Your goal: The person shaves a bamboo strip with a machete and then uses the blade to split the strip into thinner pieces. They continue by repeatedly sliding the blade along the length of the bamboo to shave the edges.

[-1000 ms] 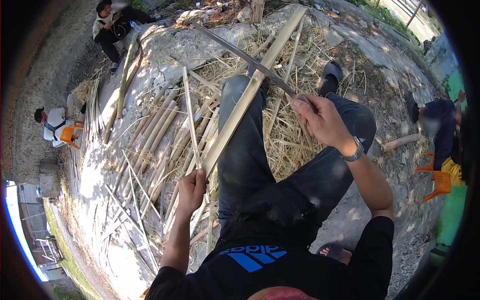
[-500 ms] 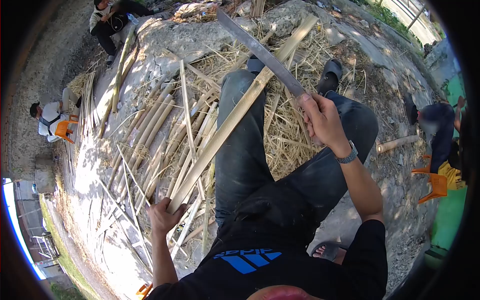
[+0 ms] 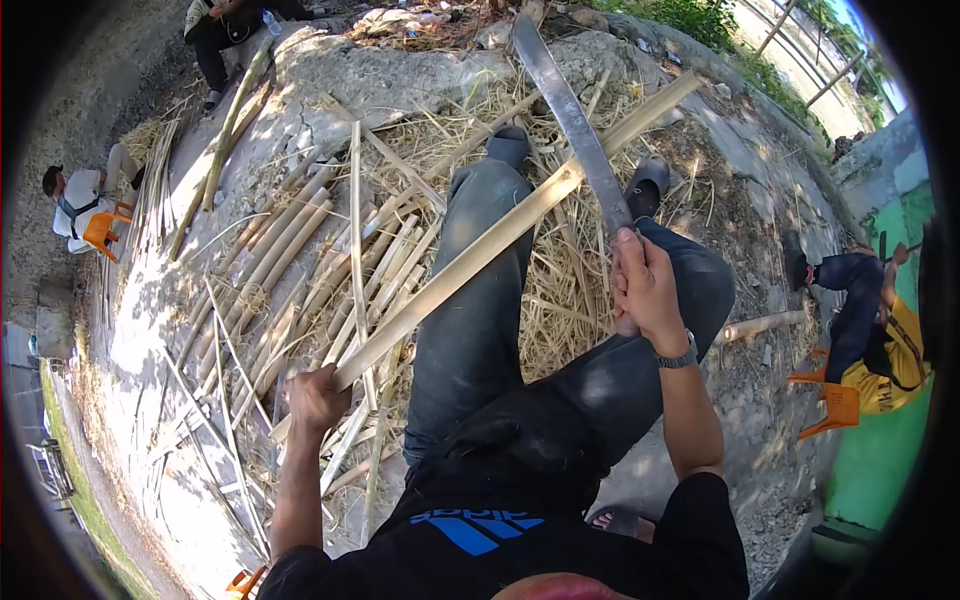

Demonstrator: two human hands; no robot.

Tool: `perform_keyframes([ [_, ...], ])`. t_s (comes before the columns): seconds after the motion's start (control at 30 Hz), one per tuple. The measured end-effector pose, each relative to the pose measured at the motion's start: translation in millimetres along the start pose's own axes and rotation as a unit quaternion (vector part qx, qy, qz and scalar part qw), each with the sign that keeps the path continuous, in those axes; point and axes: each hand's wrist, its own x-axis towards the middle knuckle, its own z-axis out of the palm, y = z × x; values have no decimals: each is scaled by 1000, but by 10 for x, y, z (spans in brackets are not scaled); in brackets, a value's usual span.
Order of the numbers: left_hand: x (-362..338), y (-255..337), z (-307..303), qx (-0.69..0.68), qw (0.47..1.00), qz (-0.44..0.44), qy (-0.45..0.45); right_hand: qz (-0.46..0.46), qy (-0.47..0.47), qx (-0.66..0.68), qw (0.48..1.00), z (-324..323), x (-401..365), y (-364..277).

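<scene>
My left hand (image 3: pixel 316 398) is wrapped round the lower end of a long split bamboo strip (image 3: pixel 465 268). The strip slants up to the right across my leg, its far end beyond my feet. My right hand (image 3: pixel 648 284) grips the handle of a long machete (image 3: pixel 575 118), its blade pointing up and to the left. The blade crosses the strip near a pale knot; whether they touch I cannot tell. Thin shavings (image 3: pixel 560 290) lie between my legs.
Bamboo poles (image 3: pixel 285 245) and split strips lie on the ground to the left. Another short pole (image 3: pixel 765 325) is at the right. Seated people are at the upper left, left and right, some on orange chairs (image 3: pixel 103 232). A rock ledge (image 3: pixel 400 80) runs ahead.
The machete has turned more upright, and its blade now crosses the strip nearer its far end. My left hand has closed more fully round the strip. The whole view has shifted slightly.
</scene>
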Motion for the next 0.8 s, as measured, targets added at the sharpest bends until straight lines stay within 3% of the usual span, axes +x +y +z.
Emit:
perform_keyframes([
  [0.03,48,43,-12,5,1000,-3,2,-26,7,-16,1000,30,-16,103],
  [0.3,124,5,15,15,1000,14,-3,20,65,-3,998,-209,-206,20],
  [0.33,140,8,19,13,1000,16,-3,20,28,-18,999,-101,-238,44],
  [0.4,197,-251,144,10,994,101,30,9,-1,-61,998,-128,-297,48],
  [0.47,193,-285,159,-16,991,124,42,30,29,-162,986,-248,-299,-211],
  [0.57,245,-379,287,-21,988,150,38,-30,79,-58,995,-348,-129,-92],
  [0.6,282,-364,325,-9,990,138,32,14,85,-51,995,-270,-193,-144],
  [0.63,292,-364,391,-49,983,161,72,-30,34,-113,993,-196,-293,-63],
  [0.67,335,-67,283,-3,972,199,127,-69,-22,-173,982,-148,-380,21],
  [0.73,297,-108,264,-45,989,131,45,-90,-28,-216,972,-176,-403,3],
  [0.8,256,-59,245,-23,990,126,59,-112,-43,-253,960,-193,-318,-5],
])
